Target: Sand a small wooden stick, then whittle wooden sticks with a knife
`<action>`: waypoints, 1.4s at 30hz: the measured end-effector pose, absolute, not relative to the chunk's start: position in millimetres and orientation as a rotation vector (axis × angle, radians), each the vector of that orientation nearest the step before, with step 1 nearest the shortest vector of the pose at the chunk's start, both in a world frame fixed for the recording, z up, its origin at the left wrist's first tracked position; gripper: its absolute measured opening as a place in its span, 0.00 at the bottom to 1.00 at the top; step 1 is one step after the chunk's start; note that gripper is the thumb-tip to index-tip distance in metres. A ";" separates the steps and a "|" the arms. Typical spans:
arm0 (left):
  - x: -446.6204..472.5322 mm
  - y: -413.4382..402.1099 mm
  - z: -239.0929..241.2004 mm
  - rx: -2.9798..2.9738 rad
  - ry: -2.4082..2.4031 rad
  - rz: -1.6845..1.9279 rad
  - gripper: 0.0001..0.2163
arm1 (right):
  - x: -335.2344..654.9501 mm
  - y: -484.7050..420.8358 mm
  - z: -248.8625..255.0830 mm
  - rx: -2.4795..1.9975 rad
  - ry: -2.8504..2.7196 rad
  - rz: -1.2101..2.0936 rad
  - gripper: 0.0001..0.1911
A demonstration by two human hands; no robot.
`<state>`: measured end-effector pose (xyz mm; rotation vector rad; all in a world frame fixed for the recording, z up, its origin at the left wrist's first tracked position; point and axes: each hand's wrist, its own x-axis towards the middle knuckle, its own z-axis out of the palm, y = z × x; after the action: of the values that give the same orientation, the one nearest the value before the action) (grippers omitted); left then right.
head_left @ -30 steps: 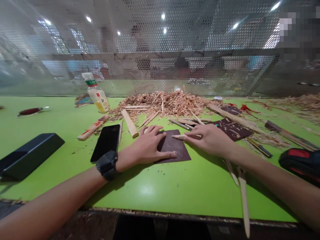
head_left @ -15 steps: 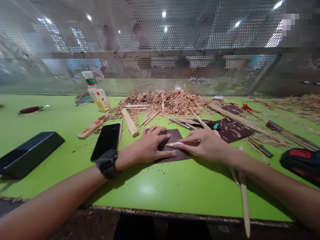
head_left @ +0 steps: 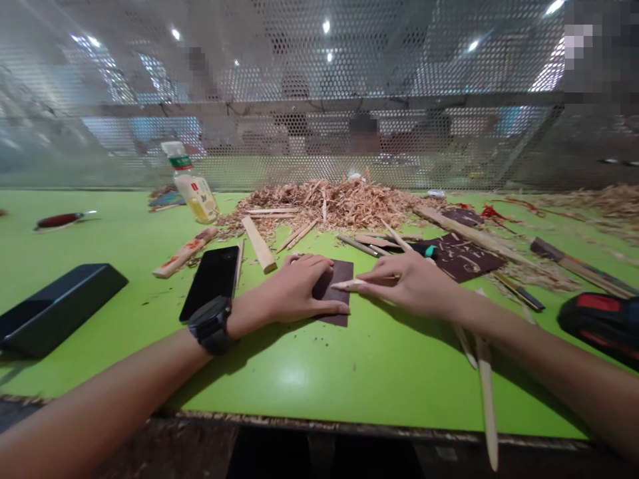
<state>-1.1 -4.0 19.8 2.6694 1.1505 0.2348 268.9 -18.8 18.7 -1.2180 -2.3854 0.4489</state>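
Observation:
A dark brown sheet of sandpaper [head_left: 337, 307] lies on the green table between my hands. My left hand [head_left: 294, 289], with a black watch at its wrist, rests on the sheet's left part, thumb and fingers apart. Between the thumb and fingers of my right hand [head_left: 407, 283] is a small pale wooden stick [head_left: 353, 285]. Its pointed tip reaches left over the sandpaper; its other end is hidden in the hand. Under my right forearm, a long pointed wooden strip [head_left: 486, 399] sticks out past the table's front edge.
Wood shavings [head_left: 339, 203] are heaped before a perforated metal screen [head_left: 319, 153]. A phone [head_left: 212, 279], a bottle [head_left: 194, 189] and a dark box [head_left: 60, 306] stand or lie left. Tools, sticks and another sandpaper sheet [head_left: 466, 259] lie right, near a black-red tape measure [head_left: 599, 326].
The sandpaper's right edge now lies further left, and its visible part is narrower. My right hand still pinches the stick, and my left hand has stayed nearly in place.

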 end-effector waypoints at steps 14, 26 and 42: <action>-4.0 -6.8 21.1 2.765 1.069 0.200 0.42 | 277.7 -11.2 19.2 -1.296 -2.346 0.460 0.21; -5.9 -5.9 20.5 2.742 1.066 0.156 0.40 | 275.1 -14.7 22.2 -1.274 -2.372 0.475 0.21; -6.1 6.8 12.4 2.760 1.209 0.086 0.27 | 278.3 -11.5 18.7 -1.271 -2.362 0.376 0.20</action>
<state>-6.1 6.8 12.4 2.7602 1.2085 0.0865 278.3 -11.5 18.7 -1.2712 -2.3621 0.3756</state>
